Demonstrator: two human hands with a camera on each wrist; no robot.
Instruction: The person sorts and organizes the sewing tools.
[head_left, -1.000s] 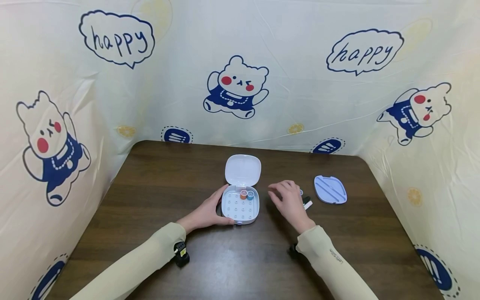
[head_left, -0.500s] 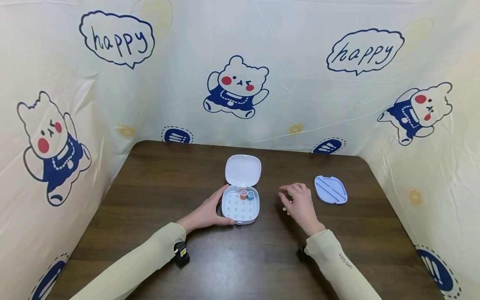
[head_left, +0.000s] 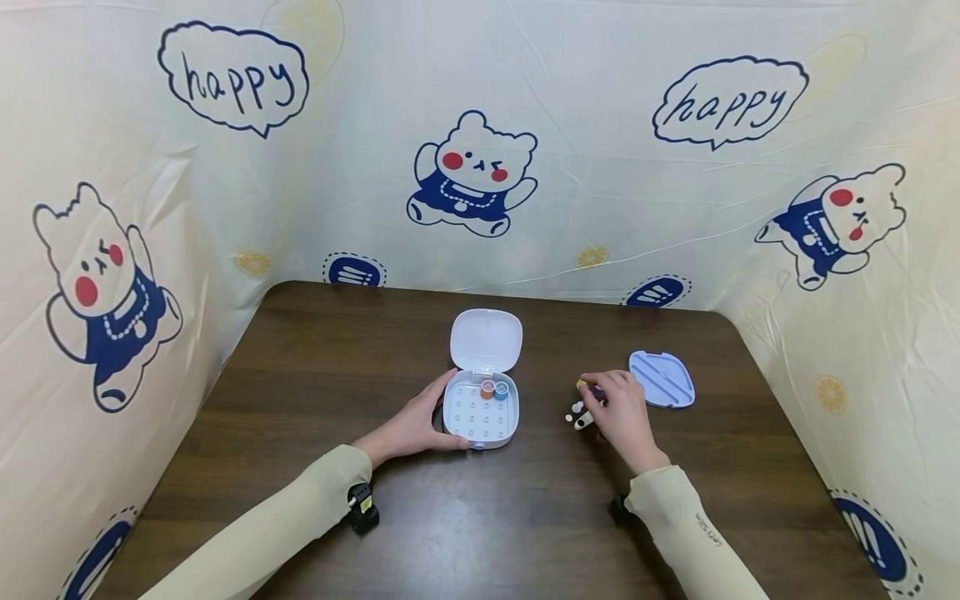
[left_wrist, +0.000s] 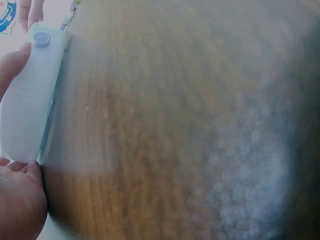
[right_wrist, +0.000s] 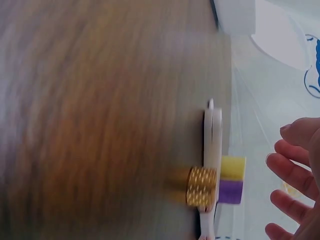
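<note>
My left hand [head_left: 416, 421] holds the side of a white box [head_left: 495, 444], thumb along its front and fingers behind; the left wrist view shows the box's round button [left_wrist: 42, 39]. Inside, an orange spool [head_left: 487, 389] and a blue spool [head_left: 501, 390] stand at the back among rows of small pegs. My right hand [head_left: 621, 412] hovers over a group of small items, fingers loosely bent and apart. The right wrist view shows a gold dimpled thimble [right_wrist: 202, 187], a white slim tool [right_wrist: 213, 135] and a yellow and purple piece [right_wrist: 233, 180], all apart from the fingers.
The box's lid [head_left: 486, 340] stands open behind it. To the right of my right hand lies a light blue tray [head_left: 662, 380] with diagonal grooves. A brown wooden table [head_left: 337, 333] carries everything, with a printed cloth [head_left: 600, 192] hanging around it.
My right hand has moved right, away from the box, in steps. Small white items and a yellow piece have come into sight beside it. The left hand and the box stay put.
</note>
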